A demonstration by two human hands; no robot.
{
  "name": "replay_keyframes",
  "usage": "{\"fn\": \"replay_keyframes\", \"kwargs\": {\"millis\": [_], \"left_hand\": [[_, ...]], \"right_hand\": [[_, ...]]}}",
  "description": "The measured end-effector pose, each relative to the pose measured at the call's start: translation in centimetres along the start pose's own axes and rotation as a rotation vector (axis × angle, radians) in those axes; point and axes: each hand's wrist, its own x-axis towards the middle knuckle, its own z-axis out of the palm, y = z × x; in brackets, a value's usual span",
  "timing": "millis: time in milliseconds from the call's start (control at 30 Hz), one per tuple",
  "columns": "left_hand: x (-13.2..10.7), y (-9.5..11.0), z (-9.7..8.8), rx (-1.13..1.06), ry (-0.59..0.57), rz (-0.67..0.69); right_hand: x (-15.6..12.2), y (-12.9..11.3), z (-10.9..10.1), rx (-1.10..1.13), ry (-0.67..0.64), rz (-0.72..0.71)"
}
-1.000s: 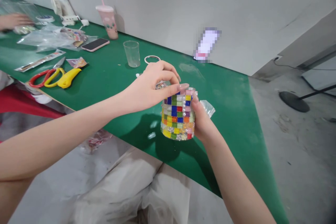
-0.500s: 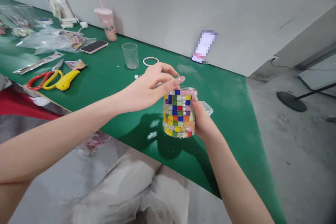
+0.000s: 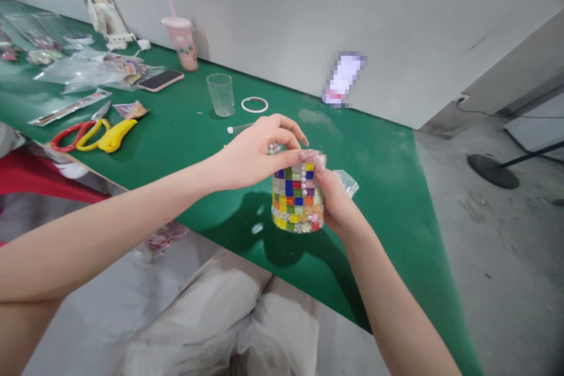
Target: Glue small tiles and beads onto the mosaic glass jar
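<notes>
The right hand (image 3: 337, 205) is being kept clamped round the far side of a mosaic jar (image 3: 297, 197), with the thumb pressed near its rim and the fingers hidden behind it. The left hand (image 3: 255, 150) is being held over the jar's top, its fingers drawn together and their tips touching the rim. Whether anything small is being pinched there cannot be told.

No brand, label or readable writing is being shown on the jar or on the things about it.

The jar is being held upright over the near part of the green surface (image 3: 388, 200); whether its base is touching cannot be told. Its wall is being shown as rows of small square tiles in blue, red, yellow, green, orange and pink, with a column of pearl-like beads running down the middle.

A small clear bag (image 3: 348, 179) is lying just behind the right hand. Farther back, well apart from the jar, a clear plastic cup (image 3: 220, 94), a white ring (image 3: 254, 104), a pink tumbler (image 3: 180, 41), a phone (image 3: 160, 79) and scissors (image 3: 88, 132) are being left on the surface.
</notes>
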Motion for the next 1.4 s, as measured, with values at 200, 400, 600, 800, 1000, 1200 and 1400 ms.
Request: {"fn": "replay_keyframes", "kwargs": {"millis": [200, 400, 600, 800, 1000, 1200, 1400], "left_hand": [[-0.1, -0.1, 0.4, -0.01, 0.023, -0.006], [0.1, -0.1, 0.4, -0.043, 0.043, 0.003], [0.2, -0.2, 0.4, -0.076, 0.047, 0.0], [0.2, -0.4, 0.7, -0.083, 0.053, -0.018], [0.3, -0.3, -0.3, -0.071, -0.063, -0.033], [-0.2, -0.6, -1.6, -0.083, 0.1, -0.174], [-2.8, -1.9, -0.6, -0.061, 0.228, -0.266]], "right_hand": [[0.1, 0.1, -0.1, 0.007, 0.007, 0.031], [0.1, 0.2, -0.3, 0.014, 0.028, 0.019], [0.1, 0.3, -0.3, -0.014, 0.044, 0.009], [0.2, 0.4, -0.4, 0.008, 0.015, 0.008], [0.4, 0.5, -0.6, -0.03, 0.031, 0.014], [0.9, 1.0, -1.1, -0.055, 0.042, 0.012], [1.7, 2.8, -0.6, -0.4, 0.116, -0.295]]}}
